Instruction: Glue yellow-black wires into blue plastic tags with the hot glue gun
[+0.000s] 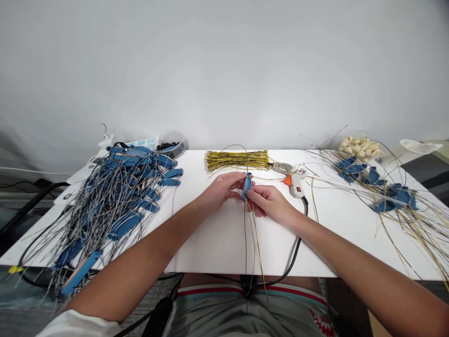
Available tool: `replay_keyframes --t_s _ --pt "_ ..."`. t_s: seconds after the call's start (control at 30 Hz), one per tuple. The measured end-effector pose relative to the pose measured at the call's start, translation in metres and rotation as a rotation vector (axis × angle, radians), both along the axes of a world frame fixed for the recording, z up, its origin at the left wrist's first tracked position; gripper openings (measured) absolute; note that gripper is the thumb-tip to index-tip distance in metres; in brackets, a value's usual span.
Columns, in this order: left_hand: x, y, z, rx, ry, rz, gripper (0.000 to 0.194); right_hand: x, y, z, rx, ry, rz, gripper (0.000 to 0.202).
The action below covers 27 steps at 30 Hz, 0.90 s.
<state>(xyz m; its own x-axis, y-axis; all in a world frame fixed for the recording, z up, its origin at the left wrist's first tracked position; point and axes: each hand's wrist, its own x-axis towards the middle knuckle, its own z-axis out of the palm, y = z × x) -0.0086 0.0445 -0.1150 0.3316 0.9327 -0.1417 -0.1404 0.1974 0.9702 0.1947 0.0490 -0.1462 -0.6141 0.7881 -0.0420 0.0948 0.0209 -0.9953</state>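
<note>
Thin wires [245,243] trail down past the near edge of the white bench [210,248] from a slim blue strip [247,182], held upright just above the bench's middle. The left hand [220,189] pinches its upper part between thumb and fingers; the right hand [271,201] grips its lower end, thumb on the face. The strip looks light and fairly stiff, its wires springy and easily bent or snagged, so the long edges of the body seem the safer hold, rather than the wire roots. Slipperiness I cannot tell.

To the left lies a tangled heap of wired blue pieces [124,225]. Beyond the right hand rests a glue gun [298,182] with an orange trigger; farther back, near the wall, a yellow-and-black wire bundle [235,160] lies crosswise.
</note>
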Motion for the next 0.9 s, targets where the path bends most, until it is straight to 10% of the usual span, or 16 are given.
replay_keyframes --t_s 0.9 --pt "-0.0002 0.0005 0.0004 0.016 0.004 0.014 0.047 -0.0011 -0.0018 0.0017 -0.061 0.064 -0.006 0.044"
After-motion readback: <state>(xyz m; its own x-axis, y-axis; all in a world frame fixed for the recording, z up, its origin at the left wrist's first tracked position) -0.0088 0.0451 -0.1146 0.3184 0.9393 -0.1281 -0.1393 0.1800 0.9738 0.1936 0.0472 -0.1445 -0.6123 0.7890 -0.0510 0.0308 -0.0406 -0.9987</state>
